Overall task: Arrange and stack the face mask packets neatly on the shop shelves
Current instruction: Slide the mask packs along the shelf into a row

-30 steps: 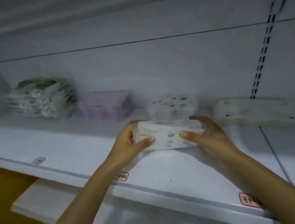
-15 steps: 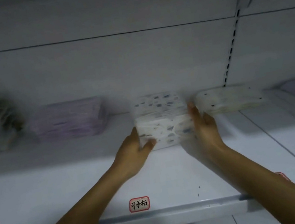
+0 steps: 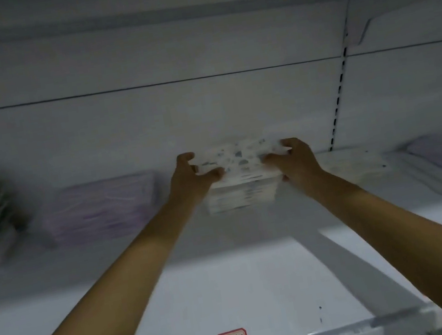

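White shop shelf [image 3: 234,290]: 2 hands seat a patterned packet on its stack.
Left hand [image 3: 191,179] and right hand [image 3: 294,159] clamp opposite ends of the top packet [image 3: 237,156]; its long axis runs left-right, over the stack [image 3: 243,194] at the shelf's rear.

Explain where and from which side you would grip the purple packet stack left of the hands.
Grip the purple packet stack at its two short ends, coming from the open front. It lies flat and wide, and its ends look free, so both hands could clamp it level, probably best.
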The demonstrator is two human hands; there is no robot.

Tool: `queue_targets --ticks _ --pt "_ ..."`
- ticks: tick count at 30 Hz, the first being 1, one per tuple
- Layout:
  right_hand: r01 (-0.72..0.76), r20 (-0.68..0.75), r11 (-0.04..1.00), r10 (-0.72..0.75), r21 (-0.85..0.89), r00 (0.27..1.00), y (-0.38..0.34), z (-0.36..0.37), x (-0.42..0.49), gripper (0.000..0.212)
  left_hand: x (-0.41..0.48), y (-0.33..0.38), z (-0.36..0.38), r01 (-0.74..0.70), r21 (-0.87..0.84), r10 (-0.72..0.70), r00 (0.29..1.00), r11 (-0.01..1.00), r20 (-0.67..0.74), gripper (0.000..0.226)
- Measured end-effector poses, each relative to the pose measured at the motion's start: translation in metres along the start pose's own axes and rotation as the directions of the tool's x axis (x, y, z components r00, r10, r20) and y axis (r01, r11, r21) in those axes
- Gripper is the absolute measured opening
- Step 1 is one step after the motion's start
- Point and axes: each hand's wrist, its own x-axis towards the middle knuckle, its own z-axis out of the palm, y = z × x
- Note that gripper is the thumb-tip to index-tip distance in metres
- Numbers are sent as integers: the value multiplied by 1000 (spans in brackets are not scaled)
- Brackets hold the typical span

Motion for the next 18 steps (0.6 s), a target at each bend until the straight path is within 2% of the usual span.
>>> queue_targets --ticks 4,6,8,10,12,14,16,18 --pt "-71 26 958 81 -278 996 15 19 29 72 19 -23 7 126 34 -128 990 991 66 88" --pt "-66 -1 949 69 -309 998 21 23 33 73 24 -35 6 87 79 -92 994 993 64 83" --pt "-99 -32 966 94 -238 995 24 23 35 72 28 -41 6 91 54 -94 994 994 58 92" --pt "-221 -11 975 220 -32 975 26 24 36 61 33 -41 7 202 -118 -196 979 972 63 109" --pt "-353 84 923 343 151 935 27 28 34 48 33 -35 15 325 -246 -304 945 913 117 83" --pt "-380 134 910 361 165 923 27 32 31 46 34 -30 26 361 -258 -339 932 896 126 60" --pt "-354 123 924 339 141 933 27 34 32 44 34 -25 31 348 -220 -331 937 911 110 57" --pt "-367 111 918 353 151 929 27 30 34 31 40 -27 31 357 -166 -345 934 919 95 61"
